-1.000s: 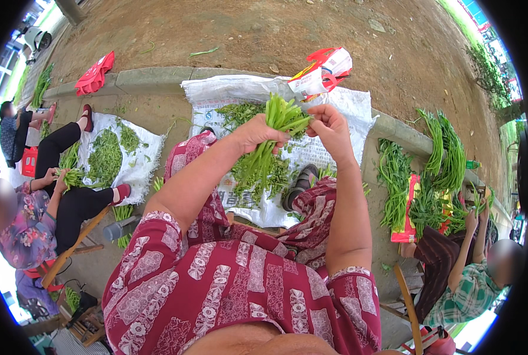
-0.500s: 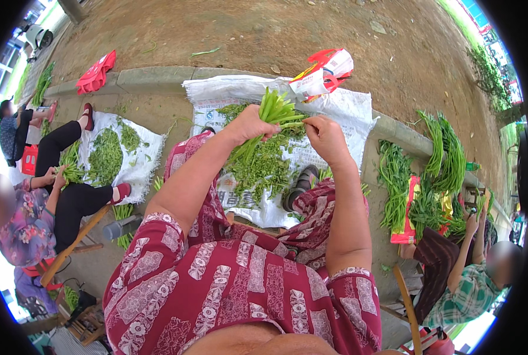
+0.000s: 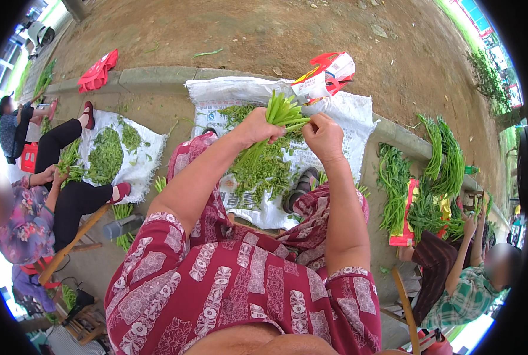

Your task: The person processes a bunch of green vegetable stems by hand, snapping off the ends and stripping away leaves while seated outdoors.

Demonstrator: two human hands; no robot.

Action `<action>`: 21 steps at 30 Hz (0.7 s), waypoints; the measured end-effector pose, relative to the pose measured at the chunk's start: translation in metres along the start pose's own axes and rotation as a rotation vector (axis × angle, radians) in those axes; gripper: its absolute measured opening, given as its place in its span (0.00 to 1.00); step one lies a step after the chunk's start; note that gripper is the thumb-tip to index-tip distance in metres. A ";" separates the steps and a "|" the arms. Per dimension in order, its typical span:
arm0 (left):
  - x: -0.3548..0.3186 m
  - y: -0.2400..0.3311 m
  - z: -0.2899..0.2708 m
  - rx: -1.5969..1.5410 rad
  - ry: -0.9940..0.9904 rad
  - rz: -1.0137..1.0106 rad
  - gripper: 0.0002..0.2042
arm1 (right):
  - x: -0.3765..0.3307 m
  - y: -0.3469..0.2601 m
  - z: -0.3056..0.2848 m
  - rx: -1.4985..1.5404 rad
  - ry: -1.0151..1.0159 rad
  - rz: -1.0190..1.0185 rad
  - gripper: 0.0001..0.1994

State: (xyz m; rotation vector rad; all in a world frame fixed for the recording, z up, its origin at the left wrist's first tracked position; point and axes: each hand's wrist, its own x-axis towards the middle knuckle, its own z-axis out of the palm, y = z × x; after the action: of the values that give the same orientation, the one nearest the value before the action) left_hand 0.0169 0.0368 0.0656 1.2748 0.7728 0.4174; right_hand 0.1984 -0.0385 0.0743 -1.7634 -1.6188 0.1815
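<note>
My left hand (image 3: 260,126) is closed round a bunch of green leafy-vegetable stems (image 3: 283,110), whose pale cut ends fan out above the fist. Below the fist the rest of the bunch hangs toward my lap. My right hand (image 3: 324,135) pinches the end of a single stem (image 3: 296,122) at the bunch's right side. Under both hands lies a white woven sack (image 3: 329,118) spread on the ground, with a pile of plucked green leaves (image 3: 258,171) on it.
A red and white bag (image 3: 326,77) stands at the sack's far edge, by a stone kerb (image 3: 151,80). Left, a person handles greens beside another leaf-covered white sheet (image 3: 148,151). Long-stemmed greens (image 3: 394,183) lie at right, near a person in a green checked shirt (image 3: 465,299).
Both hands have shifted slightly to the right and nearer with the bunch. The left fist stays round the stems and the right fingers still pinch a stem end.
</note>
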 end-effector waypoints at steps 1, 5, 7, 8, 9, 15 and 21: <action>0.000 0.003 0.002 -0.020 -0.002 -0.002 0.04 | 0.000 0.001 0.000 0.026 0.023 0.013 0.06; -0.002 0.009 0.007 -0.080 -0.010 -0.011 0.06 | 0.000 0.015 0.004 -0.010 0.139 0.030 0.05; -0.002 0.004 0.001 -0.069 -0.048 0.004 0.07 | 0.006 0.046 -0.003 -0.044 0.282 0.055 0.04; -0.005 0.004 -0.002 -0.097 -0.023 -0.012 0.07 | 0.011 0.056 -0.018 -0.023 0.321 0.140 0.03; -0.006 0.008 -0.001 -0.120 -0.018 -0.023 0.08 | 0.014 0.083 -0.029 0.087 0.414 0.203 0.04; -0.011 0.002 -0.014 -0.183 0.029 -0.036 0.10 | 0.005 0.055 -0.038 0.467 -0.023 0.405 0.07; -0.009 0.009 -0.007 -0.151 -0.012 -0.035 0.09 | -0.001 0.026 -0.019 0.506 -0.190 0.218 0.07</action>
State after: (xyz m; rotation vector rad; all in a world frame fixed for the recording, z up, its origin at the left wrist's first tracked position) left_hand 0.0068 0.0380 0.0757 1.1207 0.7389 0.4314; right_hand 0.2291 -0.0459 0.0726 -1.5479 -1.3465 0.8092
